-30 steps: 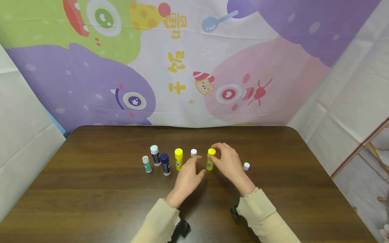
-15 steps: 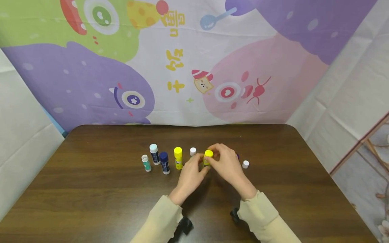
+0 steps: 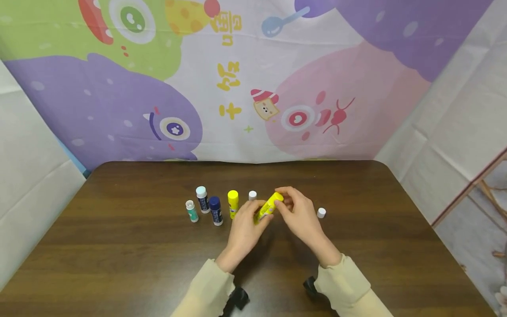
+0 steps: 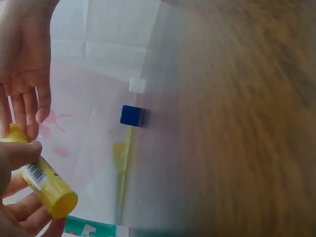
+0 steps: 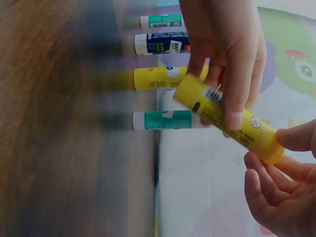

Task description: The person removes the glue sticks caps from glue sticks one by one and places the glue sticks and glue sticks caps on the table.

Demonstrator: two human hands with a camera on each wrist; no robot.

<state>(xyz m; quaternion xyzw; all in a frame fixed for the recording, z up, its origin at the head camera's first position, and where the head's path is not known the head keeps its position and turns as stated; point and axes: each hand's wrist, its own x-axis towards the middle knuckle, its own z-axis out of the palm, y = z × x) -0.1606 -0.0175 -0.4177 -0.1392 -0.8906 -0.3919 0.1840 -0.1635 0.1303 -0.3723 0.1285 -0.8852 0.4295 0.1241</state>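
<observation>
A yellow glue stick (image 3: 269, 207) is held tilted between both hands, its cap end up to the right in the head view. My left hand (image 3: 244, 230) grips its lower body, thumb lying along the barrel, as the right wrist view shows. With thumb and fingertips my right hand (image 3: 299, 216) pinches the yellow cap end (image 5: 269, 149). Just left of the left hand stands a second yellow glue stick (image 3: 233, 203). A white-capped green glue stick (image 5: 170, 120) stands behind the left hand, mostly hidden in the head view.
Farther left stand a navy glue stick (image 3: 215, 211), one with a pale blue cap (image 3: 201, 193) and a small green uncapped one (image 3: 192, 212). Right of the right hand lies a white cap (image 3: 321, 213); a dark blue cap (image 4: 131, 115) shows in the left wrist view. Patterned cloth (image 3: 237, 145) hangs behind the table.
The yellow glue stick stood upright at the right hand; it has been lifted and tilted toward the left hand. My left hand has closed round its lower part.
</observation>
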